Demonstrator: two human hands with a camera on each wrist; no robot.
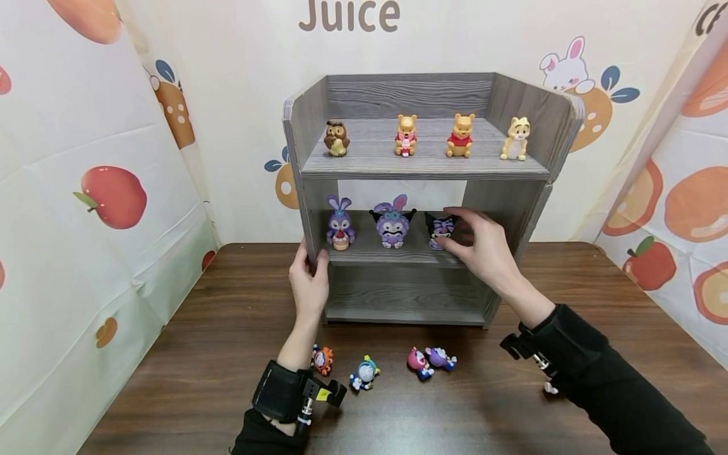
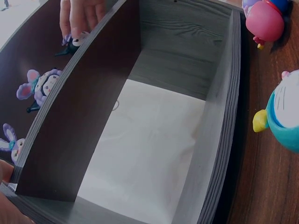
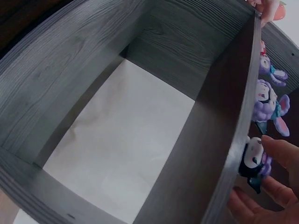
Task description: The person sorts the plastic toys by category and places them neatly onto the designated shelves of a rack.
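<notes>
My right hand (image 1: 480, 246) pinches a small black-and-purple figurine (image 1: 439, 230) at the right of the grey wooden shelf's (image 1: 398, 177) middle board. In the right wrist view the thumb is on one side of this figurine (image 3: 254, 156) and the fingers on the other. My left hand (image 1: 309, 284) grips the shelf's left side panel at middle-board height. Beside the held figurine stand a purple figurine with large ears (image 1: 392, 222) and, farther left, a purple rabbit figurine (image 1: 340, 224) with a cupcake-like thing in front.
On the top board stand an owl figurine (image 1: 337, 139), two yellow bear figurines (image 1: 459, 136) and a pale yellow figurine (image 1: 515, 139). Several figurines lie on the brown table (image 1: 227, 379) in front: an orange one (image 1: 322, 360), a teal one (image 1: 364, 373), a pink one (image 1: 419, 362) and a purple one (image 1: 440, 358).
</notes>
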